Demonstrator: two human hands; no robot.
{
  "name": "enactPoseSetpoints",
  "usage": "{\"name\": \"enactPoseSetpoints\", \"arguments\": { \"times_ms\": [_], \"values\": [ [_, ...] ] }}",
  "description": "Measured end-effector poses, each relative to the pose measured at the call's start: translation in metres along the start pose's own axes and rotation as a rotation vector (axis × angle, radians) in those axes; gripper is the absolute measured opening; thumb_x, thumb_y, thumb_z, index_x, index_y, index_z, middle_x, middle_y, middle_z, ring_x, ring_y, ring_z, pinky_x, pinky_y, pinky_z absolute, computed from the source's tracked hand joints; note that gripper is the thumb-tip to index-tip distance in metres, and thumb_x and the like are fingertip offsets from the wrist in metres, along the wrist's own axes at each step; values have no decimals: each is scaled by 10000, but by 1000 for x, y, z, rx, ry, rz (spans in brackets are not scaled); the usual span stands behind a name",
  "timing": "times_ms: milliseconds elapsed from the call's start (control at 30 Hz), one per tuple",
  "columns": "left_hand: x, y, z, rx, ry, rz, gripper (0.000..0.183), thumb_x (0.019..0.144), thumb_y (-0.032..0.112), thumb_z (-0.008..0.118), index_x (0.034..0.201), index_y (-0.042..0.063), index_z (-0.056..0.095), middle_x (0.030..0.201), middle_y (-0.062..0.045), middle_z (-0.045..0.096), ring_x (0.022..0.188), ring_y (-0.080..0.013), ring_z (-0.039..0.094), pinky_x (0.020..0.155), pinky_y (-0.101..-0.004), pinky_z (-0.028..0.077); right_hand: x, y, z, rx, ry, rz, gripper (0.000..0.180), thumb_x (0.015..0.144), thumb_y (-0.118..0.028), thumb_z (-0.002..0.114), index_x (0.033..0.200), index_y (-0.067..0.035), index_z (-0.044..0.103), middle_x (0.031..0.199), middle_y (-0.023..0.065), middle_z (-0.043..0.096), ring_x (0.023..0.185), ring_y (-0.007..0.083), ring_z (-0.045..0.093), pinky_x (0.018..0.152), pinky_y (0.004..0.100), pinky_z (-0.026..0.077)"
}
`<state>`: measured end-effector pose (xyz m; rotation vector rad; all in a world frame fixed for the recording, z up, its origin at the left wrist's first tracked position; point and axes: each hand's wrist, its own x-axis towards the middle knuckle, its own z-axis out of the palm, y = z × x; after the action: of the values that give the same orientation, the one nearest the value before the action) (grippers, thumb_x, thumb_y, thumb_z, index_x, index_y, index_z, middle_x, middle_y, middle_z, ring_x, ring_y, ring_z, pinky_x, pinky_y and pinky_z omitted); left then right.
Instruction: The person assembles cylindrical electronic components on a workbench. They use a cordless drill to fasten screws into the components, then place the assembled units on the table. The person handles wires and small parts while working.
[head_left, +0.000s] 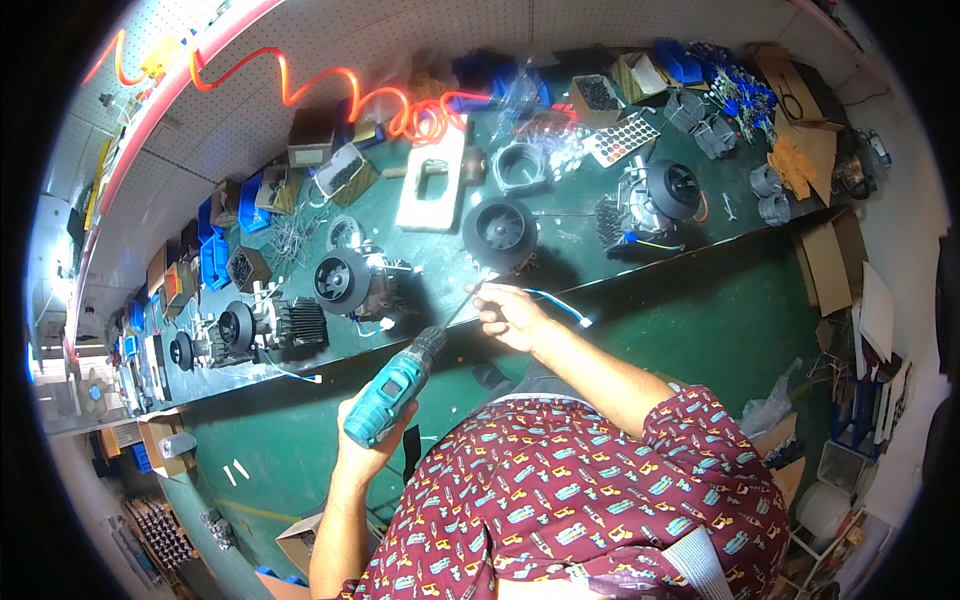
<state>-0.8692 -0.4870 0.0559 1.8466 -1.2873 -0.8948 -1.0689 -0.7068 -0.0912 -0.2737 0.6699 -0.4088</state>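
Note:
My left hand grips a teal cordless drill driver, its chuck pointing up and right toward the bench. A long thin driver bit runs from the chuck to the bench edge. At its tip, the fingers of my right hand are pinched together; whether a small part sits between them is too small to tell. Just beyond stands a blower motor unit with a black impeller, its lower body partly hidden. A blue and white cable with a white connector hangs from it over the bench edge.
More blower units stand on the green bench, one at right and several at left. Behind are a white block with a cutout, a grey ring housing, parts boxes and an orange coiled air hose. Cardboard leans at right.

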Motion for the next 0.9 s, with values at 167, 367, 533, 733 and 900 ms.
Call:
{"name": "enactPoseSetpoints", "arguments": {
  "times_ms": [167, 367, 533, 733, 900],
  "values": [
    [24, 32, -19, 201, -38, 92, 314, 782, 127, 847, 1049, 47, 702, 855, -153, 738, 786, -309, 742, 735, -346, 567, 0, 7, -15, -300, 39, -81, 157, 991, -171, 620, 1096, -57, 648, 776, -31, 525, 590, 38, 439, 451, 185, 299],
    [95, 99, -55, 585, -297, 137, 350, 792, 318, 815, 1032, 85, 712, 930, -178, 733, 873, -394, 709, 774, -456, 584, -19, 15, -62, -806, 440, -302, 169, 909, -223, 736, 888, -60, 701, 705, -32, 580, 571, 48, 483, 478, 209, 355],
    [141, 142, -53, 777, -448, 184, 431, 808, 374, 787, 1088, 62, 690, 969, -196, 716, 959, -387, 690, 855, -464, 566, -5, -33, -83, -894, 517, -874, 231, 839, -119, 769, 1009, 33, 736, 882, 92, 734, 806, 140, 654, 739, 315, 529],
    [166, 163, -36, 914, -499, 57, 414, 789, 269, 830, 1155, 114, 714, 987, -140, 753, 940, -339, 718, 843, -441, 572, -3, -51, -71, -1239, 470, -1083, 231, 800, -121, 797, 988, -1, 735, 940, 144, 713, 853, 313, 700, 749, 373, 544],
    [170, 169, -31, 929, -530, 27, 407, 795, 290, 817, 1151, 118, 719, 989, -141, 752, 943, -328, 718, 857, -434, 568, 3, -55, -70, -1318, 411, -1155, 165, 823, -100, 772, 944, -8, 708, 898, 146, 686, 832, 329, 691, 716, 390, 545]
  ]
}}
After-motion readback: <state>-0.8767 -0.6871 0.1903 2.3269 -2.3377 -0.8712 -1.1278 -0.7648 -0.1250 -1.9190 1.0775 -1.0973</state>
